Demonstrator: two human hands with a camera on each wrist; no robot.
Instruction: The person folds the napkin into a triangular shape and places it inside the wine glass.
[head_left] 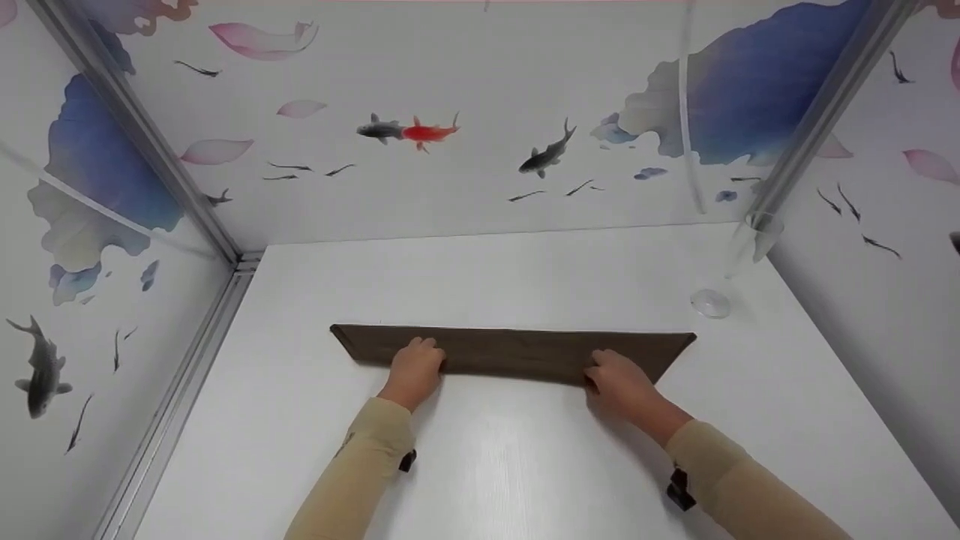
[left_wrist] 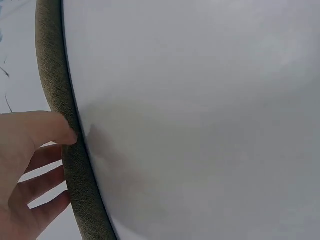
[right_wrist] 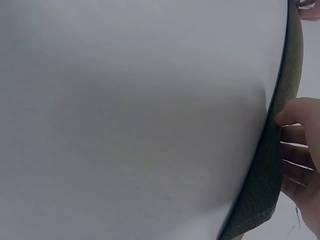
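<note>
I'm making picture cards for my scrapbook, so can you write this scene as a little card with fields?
Left hand: holds the near side of the brown strip
Right hand: holds the near side too, farther right
Strip's shape: long and narrow
Clear stemmed glass: near the far right corner of the white table
Back wall: fish and pink petals

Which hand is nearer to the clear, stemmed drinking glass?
The right hand. It grips the near edge of the brown, rectangular fabric sheet, left of and short of the glass; the left hand grips that same edge, farther left.
</note>
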